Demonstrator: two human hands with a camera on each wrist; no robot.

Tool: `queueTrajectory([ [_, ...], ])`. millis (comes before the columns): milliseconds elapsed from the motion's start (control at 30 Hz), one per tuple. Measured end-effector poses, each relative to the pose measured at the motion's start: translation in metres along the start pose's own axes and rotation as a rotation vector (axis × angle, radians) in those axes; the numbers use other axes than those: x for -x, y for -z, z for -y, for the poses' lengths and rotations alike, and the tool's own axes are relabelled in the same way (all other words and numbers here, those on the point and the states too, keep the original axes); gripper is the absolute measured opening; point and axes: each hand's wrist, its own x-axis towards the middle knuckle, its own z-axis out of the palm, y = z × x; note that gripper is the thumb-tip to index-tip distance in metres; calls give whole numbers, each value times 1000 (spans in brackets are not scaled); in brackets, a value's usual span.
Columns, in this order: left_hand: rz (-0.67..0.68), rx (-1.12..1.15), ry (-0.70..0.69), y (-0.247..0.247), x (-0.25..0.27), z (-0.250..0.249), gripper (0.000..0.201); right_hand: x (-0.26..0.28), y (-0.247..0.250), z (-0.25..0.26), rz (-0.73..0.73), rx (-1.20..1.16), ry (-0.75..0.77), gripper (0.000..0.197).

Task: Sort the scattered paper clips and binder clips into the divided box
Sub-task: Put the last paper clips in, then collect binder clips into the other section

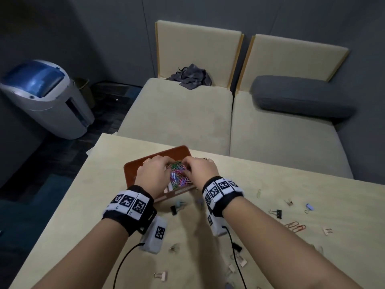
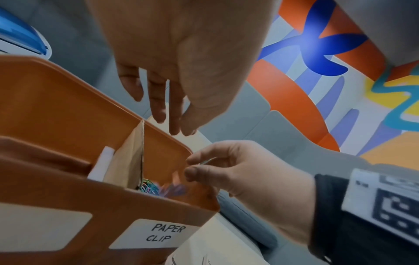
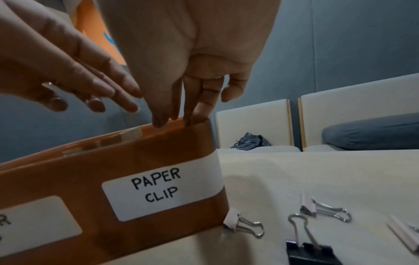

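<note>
An orange divided box (image 1: 132,171) stands at the table's far edge. Its right compartment, labelled "PAPER CLIP" (image 3: 158,188), holds a heap of coloured paper clips (image 1: 177,176). Both hands hover over that compartment. My left hand (image 2: 172,125) has straight fingers pointing down and holds nothing. My right hand (image 2: 193,165) pinches a thin paper clip (image 2: 206,160) between thumb and forefinger just above the box rim (image 2: 172,143). Binder clips (image 1: 277,212) and loose paper clips (image 1: 295,226) lie scattered on the table to the right and near me.
Three binder clips (image 3: 246,224) lie right beside the box's front corner. A beige sofa (image 1: 179,113) with a grey cushion (image 1: 300,97) stands beyond the table. A white and blue appliance (image 1: 48,97) sits on the floor at left. Wrist cables (image 1: 235,257) trail over the table.
</note>
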Motion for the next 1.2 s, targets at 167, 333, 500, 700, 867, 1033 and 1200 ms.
queueTrajectory([
  [167, -32, 73, -105, -2, 11, -12, 21, 19, 2, -15, -98, -113, 20, 22],
  [333, -19, 195, -241, -22, 23, -49, 17, 88, 9, -75, -186, -186, -125, 17],
  [500, 137, 170, -323, -72, 33, -96, 20, 164, 1, -146, -69, -111, -301, 19],
  [700, 288, -17, -332, -143, 34, -145, 30, 217, 3, -211, -47, -73, -447, 18],
  [867, 336, -108, -260, -184, 16, -175, 40, 236, 6, -259, -33, -51, -508, 24],
  [1033, 320, -208, -149, -209, -7, -197, 43, 229, 6, -288, 20, -77, -441, 29],
  [1200, 329, -251, -93, -224, -20, -206, 29, 212, 10, -300, 173, -60, -305, 26],
])
